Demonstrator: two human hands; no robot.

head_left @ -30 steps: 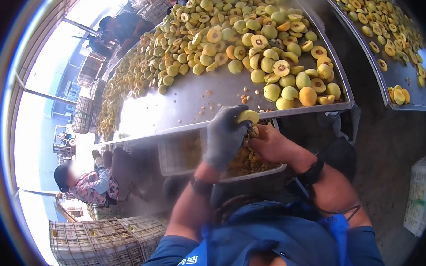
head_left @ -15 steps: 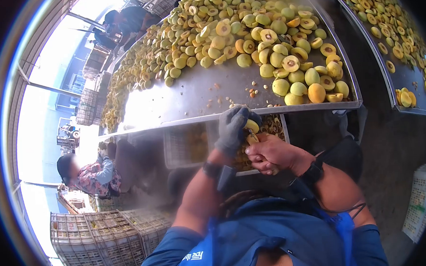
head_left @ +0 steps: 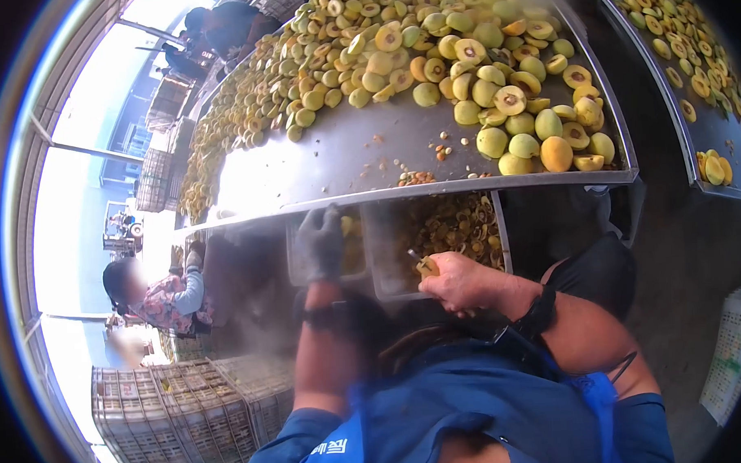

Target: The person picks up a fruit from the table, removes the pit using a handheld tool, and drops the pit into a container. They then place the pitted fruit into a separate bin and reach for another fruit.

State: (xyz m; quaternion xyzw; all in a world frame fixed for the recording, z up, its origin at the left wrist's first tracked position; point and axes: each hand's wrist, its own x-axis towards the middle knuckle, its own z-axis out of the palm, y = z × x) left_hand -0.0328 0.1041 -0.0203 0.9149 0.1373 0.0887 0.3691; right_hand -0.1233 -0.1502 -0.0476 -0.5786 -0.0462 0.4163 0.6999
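My left hand [head_left: 319,248], in a grey glove, is over the left bin [head_left: 294,263] just below the table's front edge; its fingers are smeared and I cannot tell whether it holds anything. My right hand [head_left: 458,281] is bare and closed round a small tool [head_left: 425,264] with a yellowish part and a metal tip. It hovers over the right bin [head_left: 386,288], which holds brown and yellow fruit scraps [head_left: 460,228]. Halved yellow-green fruit [head_left: 510,101] lies heaped on the metal table [head_left: 336,171] ahead.
A second metal table [head_left: 679,143] with fruit stands at the right. Stacked crates [head_left: 173,410] are at the lower left, and another crate [head_left: 734,353] at the far right. A person [head_left: 173,300] in a floral top works at the left; other people stand at the upper left.
My left hand has moved left and down, away from my right hand, and no longer holds the yellow fruit at the tool. My right hand has shifted slightly, still gripping the tool.
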